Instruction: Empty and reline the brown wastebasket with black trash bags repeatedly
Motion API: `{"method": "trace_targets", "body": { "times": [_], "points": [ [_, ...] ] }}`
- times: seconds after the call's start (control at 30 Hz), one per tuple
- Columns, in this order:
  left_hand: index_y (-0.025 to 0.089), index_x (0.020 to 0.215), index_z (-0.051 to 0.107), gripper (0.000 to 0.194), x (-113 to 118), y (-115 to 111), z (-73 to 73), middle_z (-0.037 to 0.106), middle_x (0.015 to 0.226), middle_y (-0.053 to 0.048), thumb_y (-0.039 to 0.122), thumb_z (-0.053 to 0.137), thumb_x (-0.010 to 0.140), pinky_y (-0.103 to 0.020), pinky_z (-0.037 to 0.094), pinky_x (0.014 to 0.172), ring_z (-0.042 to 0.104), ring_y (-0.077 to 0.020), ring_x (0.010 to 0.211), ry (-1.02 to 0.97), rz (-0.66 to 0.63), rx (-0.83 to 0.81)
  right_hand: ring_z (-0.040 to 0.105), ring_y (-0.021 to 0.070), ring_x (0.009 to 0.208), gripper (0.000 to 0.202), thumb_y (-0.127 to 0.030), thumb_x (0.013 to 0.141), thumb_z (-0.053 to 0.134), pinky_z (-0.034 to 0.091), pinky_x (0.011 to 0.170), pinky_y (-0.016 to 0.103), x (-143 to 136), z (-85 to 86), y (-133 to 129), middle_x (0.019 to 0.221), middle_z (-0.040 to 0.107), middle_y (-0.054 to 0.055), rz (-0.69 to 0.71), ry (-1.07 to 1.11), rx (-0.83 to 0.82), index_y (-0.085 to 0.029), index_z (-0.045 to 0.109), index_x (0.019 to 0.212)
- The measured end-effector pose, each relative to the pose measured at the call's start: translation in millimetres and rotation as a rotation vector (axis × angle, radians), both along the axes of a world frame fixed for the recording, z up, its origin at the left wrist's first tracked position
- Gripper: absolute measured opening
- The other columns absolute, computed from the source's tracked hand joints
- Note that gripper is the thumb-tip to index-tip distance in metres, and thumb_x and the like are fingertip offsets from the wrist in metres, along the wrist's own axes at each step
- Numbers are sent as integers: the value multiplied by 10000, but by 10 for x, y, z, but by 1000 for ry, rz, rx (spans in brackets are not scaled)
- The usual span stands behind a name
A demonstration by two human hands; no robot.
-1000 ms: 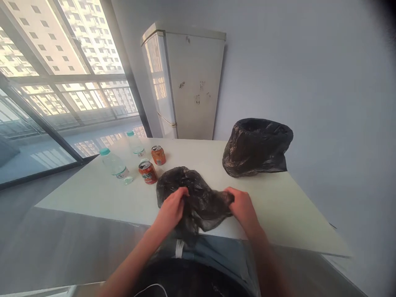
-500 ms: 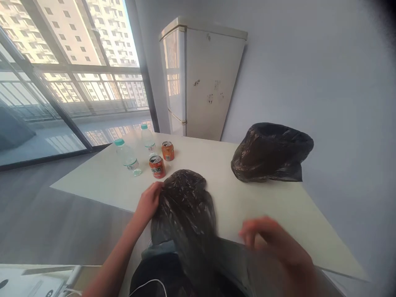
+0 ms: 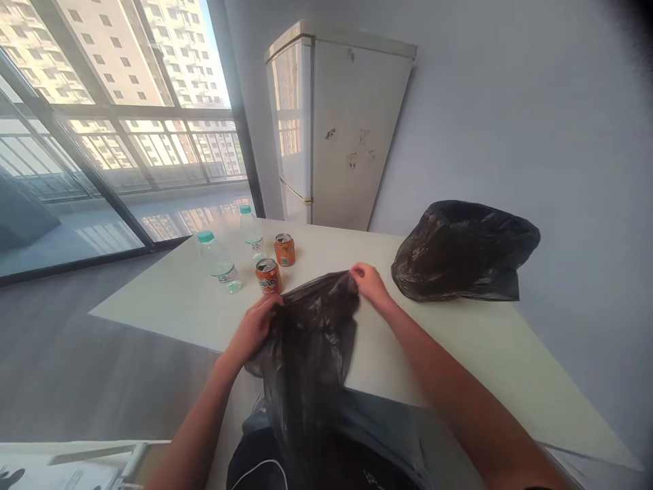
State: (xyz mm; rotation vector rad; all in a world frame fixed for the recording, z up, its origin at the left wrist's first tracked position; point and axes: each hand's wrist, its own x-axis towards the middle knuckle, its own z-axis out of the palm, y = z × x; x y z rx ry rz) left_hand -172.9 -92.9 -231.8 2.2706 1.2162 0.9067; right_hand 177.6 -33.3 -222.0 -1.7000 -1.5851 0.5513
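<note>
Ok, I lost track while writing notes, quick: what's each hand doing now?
Left hand: closed on the black bag.
Right hand: closed, pinching the same bag's edge.

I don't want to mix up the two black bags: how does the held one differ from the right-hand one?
The held bag hangs limp from the left hand and right hand; the right-hand bag stands bulging, untouched.
The held bag's top is stretched nearly straight; the right-hand bag's is wide and rounded.
Both are thin plastic.
</note>
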Motion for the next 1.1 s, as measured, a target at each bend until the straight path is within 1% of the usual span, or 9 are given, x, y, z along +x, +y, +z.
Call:
{"method": "trace_targets", "body": {
  "times": [0.17,0.3,0.47,0.53,0.63,0.8,0.93,1.0,1.1],
  "points": [
    [211,1095,688,376,-28,-39,204,747,1164,-92,116,351,958,-401,542,951,703,-261,1085,34,263,86,670,254,817,184,-351,940,513,518,809,372,564,70,-128,819,720,92,-119,-56,85,-209,624,902],
    [210,1290,648,361,432,-386,355,718,1315,-111,348,391,1077,-436,528,1058,674,-278,1235,49,249,78,701,242,871,195,-298,889,568,551,829,372,637,153,-294,966,759,87,-17,-76,105,-215,641,1049],
    [87,1618,359,846,1079,-507,32,366,1692,-227,680,455,1022,-631,293,1271,308,-412,1591,343,31,70,499,240,1462,397,-323,1040,416,380,1236,476,527,154,-483,1564,563,82,455,-234,249,-261,603,1385],
    [78,1641,322,855,1065,-309,-143,340,1702,-230,671,428,1034,-643,287,1272,282,-418,1600,444,-69,60,445,257,1518,448,-365,1066,393,332,1277,516,561,45,-528,1619,513,74,566,-368,132,-266,586,1458],
    [121,1629,372,740,794,33,-215,428,1661,-211,603,399,1068,-591,348,1257,393,-364,1557,514,-173,107,423,283,1538,516,-385,1079,351,330,1285,532,688,-152,-550,1645,478,106,464,-475,24,-211,559,1518],
    [132,1475,562,551,649,21,251,601,1499,-191,490,387,1094,-563,444,1189,552,-338,1403,444,-23,224,465,289,1495,462,-350,1064,377,262,1304,580,795,-195,-529,1567,563,114,279,-437,190,-218,650,1412],
    [146,1421,599,482,1268,-296,570,624,1481,-146,414,352,1106,-456,430,1223,559,-269,1395,277,-37,274,318,234,1592,529,-300,1068,322,182,1329,554,658,-128,-524,1692,410,59,396,-352,180,-266,498,1566],
    [103,1459,573,535,1692,-280,539,561,1551,-198,446,425,1075,-513,339,1278,488,-324,1474,318,-86,288,262,233,1618,583,-322,1075,311,172,1330,551,566,-139,-544,1738,316,75,511,-395,46,-249,367,1650],
    [19,1534,487,563,2199,37,303,419,1646,-271,290,417,1045,-573,267,1292,368,-376,1566,454,-61,171,230,238,1630,621,-321,1079,286,143,1337,548,478,-168,-599,1746,277,117,549,-497,-45,-192,281,1686]
  ]
}}
